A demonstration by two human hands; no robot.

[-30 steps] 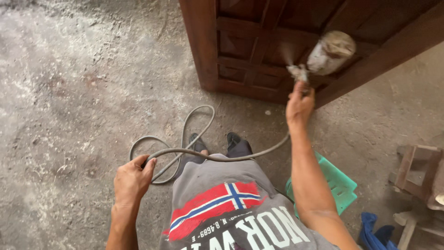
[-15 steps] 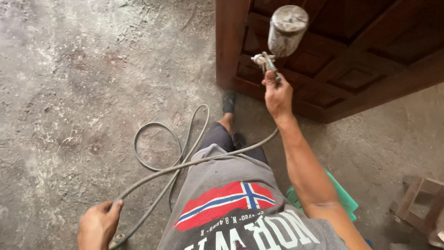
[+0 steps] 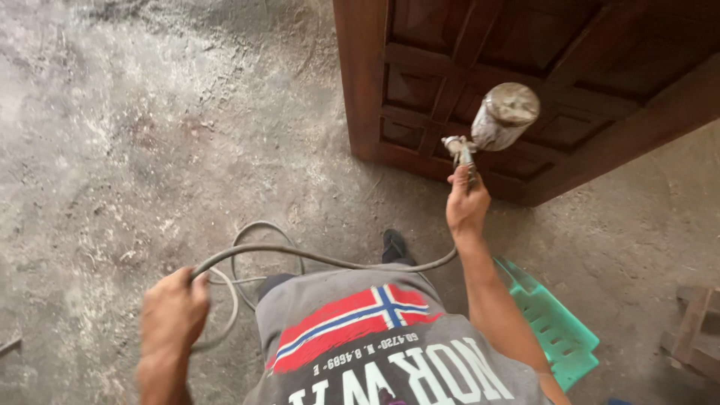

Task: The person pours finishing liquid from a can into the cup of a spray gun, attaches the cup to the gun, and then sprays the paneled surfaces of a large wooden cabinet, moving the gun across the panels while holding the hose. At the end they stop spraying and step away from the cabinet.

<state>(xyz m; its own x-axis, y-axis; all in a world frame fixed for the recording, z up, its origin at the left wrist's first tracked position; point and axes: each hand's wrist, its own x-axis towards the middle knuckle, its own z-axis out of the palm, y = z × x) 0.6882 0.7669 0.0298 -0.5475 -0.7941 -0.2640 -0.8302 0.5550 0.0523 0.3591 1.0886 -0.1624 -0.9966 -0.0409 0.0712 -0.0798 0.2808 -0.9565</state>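
Head view: right hand (image 3: pixel 466 207) is closed around the grip of a spray gun (image 3: pixel 491 127), held up near the dark wooden door (image 3: pixel 525 67); left hand (image 3: pixel 174 309) is wrapped around the grey hose (image 3: pixel 315 256), low above the concrete floor (image 3: pixel 150 135); a green crate (image 3: pixel 555 326) lies beside the right arm.

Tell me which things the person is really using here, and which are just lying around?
In use:
- spray gun, gripped in the right hand
- grey hose, held by the left hand
- dark wooden door, which the gun points at

Lying about:
- green plastic crate
- wooden piece at the right edge
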